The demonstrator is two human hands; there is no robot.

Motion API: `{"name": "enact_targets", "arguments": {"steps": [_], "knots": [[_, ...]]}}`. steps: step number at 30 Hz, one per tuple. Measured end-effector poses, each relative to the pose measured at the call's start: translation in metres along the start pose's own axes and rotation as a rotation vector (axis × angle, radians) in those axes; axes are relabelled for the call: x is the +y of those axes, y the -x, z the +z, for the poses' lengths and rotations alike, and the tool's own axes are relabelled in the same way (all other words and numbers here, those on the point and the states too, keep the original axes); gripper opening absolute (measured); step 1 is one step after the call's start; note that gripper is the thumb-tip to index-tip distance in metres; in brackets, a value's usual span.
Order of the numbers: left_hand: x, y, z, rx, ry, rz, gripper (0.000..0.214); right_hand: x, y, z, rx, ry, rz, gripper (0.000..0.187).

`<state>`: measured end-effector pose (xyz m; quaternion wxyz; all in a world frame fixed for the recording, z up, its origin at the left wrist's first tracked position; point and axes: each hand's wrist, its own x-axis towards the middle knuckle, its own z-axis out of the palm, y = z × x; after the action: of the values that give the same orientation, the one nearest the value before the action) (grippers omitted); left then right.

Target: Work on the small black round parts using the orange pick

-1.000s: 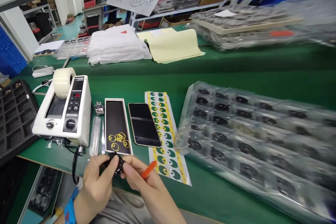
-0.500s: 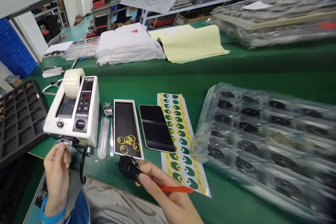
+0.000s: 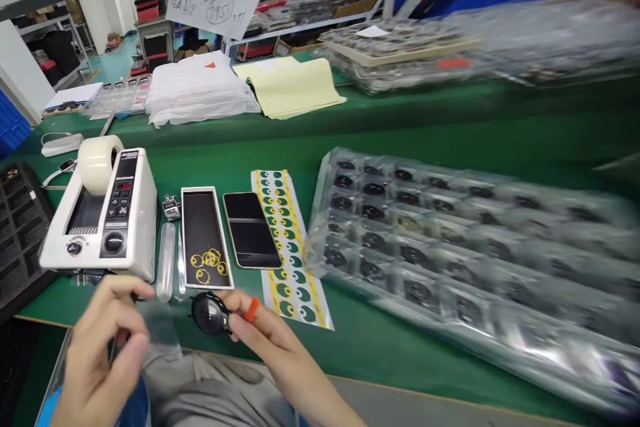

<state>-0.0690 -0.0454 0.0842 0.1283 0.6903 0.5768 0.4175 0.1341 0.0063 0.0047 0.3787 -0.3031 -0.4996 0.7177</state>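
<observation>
My right hand (image 3: 265, 333) grips a round black watch body (image 3: 210, 313) by its edge, its glossy face turned up. An orange stick-like piece (image 3: 252, 309) shows between the fingers of the same hand. To the left, my left hand (image 3: 105, 347) is raised with curled fingers in front of the white tape dispenser (image 3: 135, 220). A blurred strip of clear tape (image 3: 163, 328) extends from it toward the watch body. Beyond the hands, a white-rimmed black tray (image 3: 203, 220) holds several yellow rings (image 3: 211, 259).
A phone (image 3: 253, 230) overlaps a sheet of green and yellow stickers (image 3: 300, 280). A large clear blister tray (image 3: 400, 233) with round black parts covers the right side. A tally counter (image 3: 171, 207) and a clear plastic case (image 3: 166, 260) stand by the dispenser. Paper stacks (image 3: 200, 90) lie behind.
My left hand has left the dispenser's outlet and come nearer the watch body with clear tape. The watch body has turned from its back to its glossy face. The view has swung right.
</observation>
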Motion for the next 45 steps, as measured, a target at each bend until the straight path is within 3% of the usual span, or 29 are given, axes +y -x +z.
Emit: {"name": "enact_targets", "arguments": {"steps": [2, 4, 9, 17, 34, 40, 45], "knots": [[0.000, 0.000, 0.013, -0.171, 0.179, -0.022, 0.030, 0.001, -0.002, -0.001, -0.001, -0.024, 0.026, 0.054], [-0.004, -0.002, 0.027, -0.257, 0.269, -0.068, 0.028, 0.001, -0.002, -0.003, -0.010, -0.053, 0.045, 0.055], [-0.011, -0.007, 0.047, -0.269, 0.287, -0.136, 0.024, 0.000, 0.000, -0.004, -0.030, -0.105, 0.043, 0.053], [-0.012, -0.013, 0.045, -0.343, 0.334, -0.171, 0.025, -0.002, 0.000, -0.004, -0.084, -0.121, 0.041, 0.053], [-0.016, -0.013, 0.051, -0.339, 0.287, -0.130, 0.027, -0.001, 0.001, -0.005, -0.055, -0.089, 0.061, 0.054], [-0.010, -0.003, 0.054, -0.238, 0.069, -0.038, 0.023, -0.004, 0.001, -0.002, -0.033, -0.039, 0.051, 0.055], [-0.012, -0.002, 0.048, -0.167, -0.142, -0.059, 0.021, -0.003, 0.000, -0.003, -0.028, -0.054, 0.041, 0.052]]}}
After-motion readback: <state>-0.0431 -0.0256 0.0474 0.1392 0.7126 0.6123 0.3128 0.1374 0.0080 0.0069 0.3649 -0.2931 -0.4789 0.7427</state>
